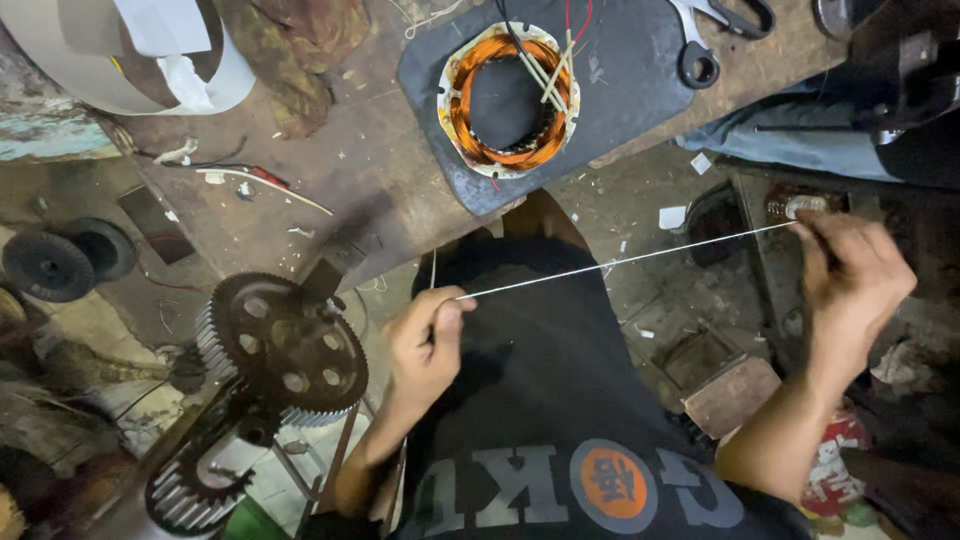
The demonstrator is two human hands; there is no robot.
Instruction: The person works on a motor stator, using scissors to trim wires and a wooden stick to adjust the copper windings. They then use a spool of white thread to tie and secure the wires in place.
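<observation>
White string (625, 260) taut between both hands, each grip pinching an end, copper-wound stator (508, 98) on workbench (350, 170) beyond, gear wheel (285, 345) left

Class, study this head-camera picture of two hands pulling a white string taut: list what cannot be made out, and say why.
- Head view: where the white string ends; the left hand and right hand close over both ends.
- Head view: the paper roll, cut off by the top edge.
- Head view: the scissors, cut off by the top edge.
- Head view: the lower gear, blurred and partly hidden by a bracket.
</observation>
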